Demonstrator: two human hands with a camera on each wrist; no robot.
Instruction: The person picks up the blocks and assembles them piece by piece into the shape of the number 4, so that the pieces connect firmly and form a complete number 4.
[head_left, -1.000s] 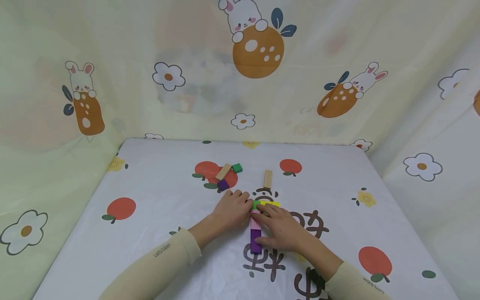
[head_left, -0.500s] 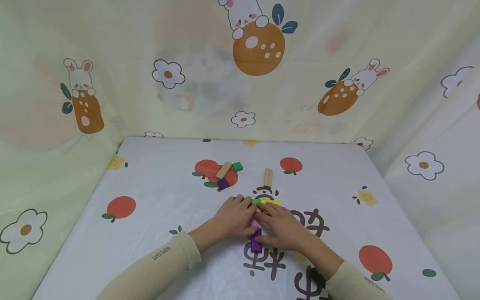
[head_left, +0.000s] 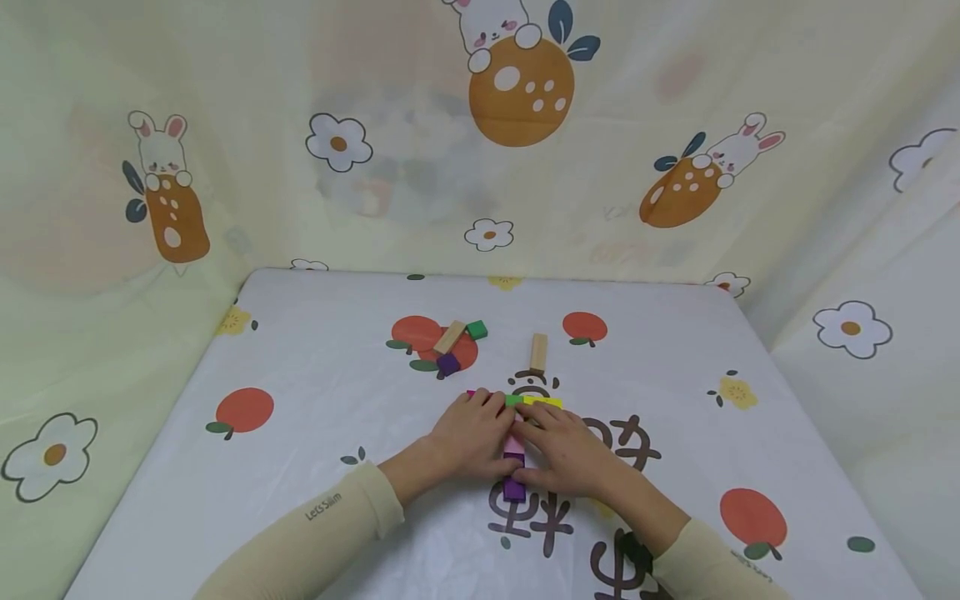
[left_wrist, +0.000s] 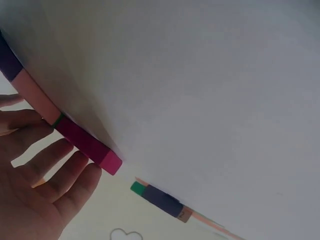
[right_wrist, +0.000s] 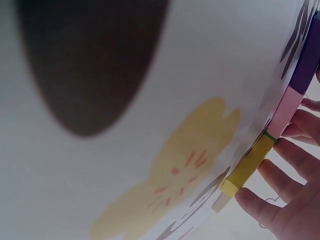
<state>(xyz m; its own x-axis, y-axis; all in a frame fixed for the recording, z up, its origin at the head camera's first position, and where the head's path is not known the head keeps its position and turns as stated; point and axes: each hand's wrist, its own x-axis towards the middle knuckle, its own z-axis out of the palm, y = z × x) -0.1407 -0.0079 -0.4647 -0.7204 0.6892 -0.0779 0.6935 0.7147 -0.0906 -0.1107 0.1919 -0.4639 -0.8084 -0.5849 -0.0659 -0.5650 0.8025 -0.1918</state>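
Several toy blocks lie end to end in a T shape under both hands. Its stem is a purple block (head_left: 514, 490) nearest the person and a pink block (head_left: 513, 444) beyond it. At the junction sits a green block (head_left: 513, 401), with a yellow block (head_left: 543, 402) to the right and a magenta block (left_wrist: 82, 140) to the left. My left hand (head_left: 471, 435) touches the magenta block with extended fingertips, its thumb by the purple block. The right hand (head_left: 568, 448) rests its extended fingers along the yellow block, thumb at the purple one. The left hand hides most of the magenta block in the head view.
Farther back lie a wooden block (head_left: 450, 338), a green cube (head_left: 477, 330) and a dark purple cube (head_left: 447, 364) close together. Another wooden block (head_left: 538, 352) stands beyond the yellow one. A printed cloth covers the table (head_left: 315, 350); a patterned curtain (head_left: 405, 200) surrounds it.
The left hand has drawn slightly toward the person, and its thumb has come to the stem of the T. The magenta block's end now shows past its fingers. The right hand stays nearly still.
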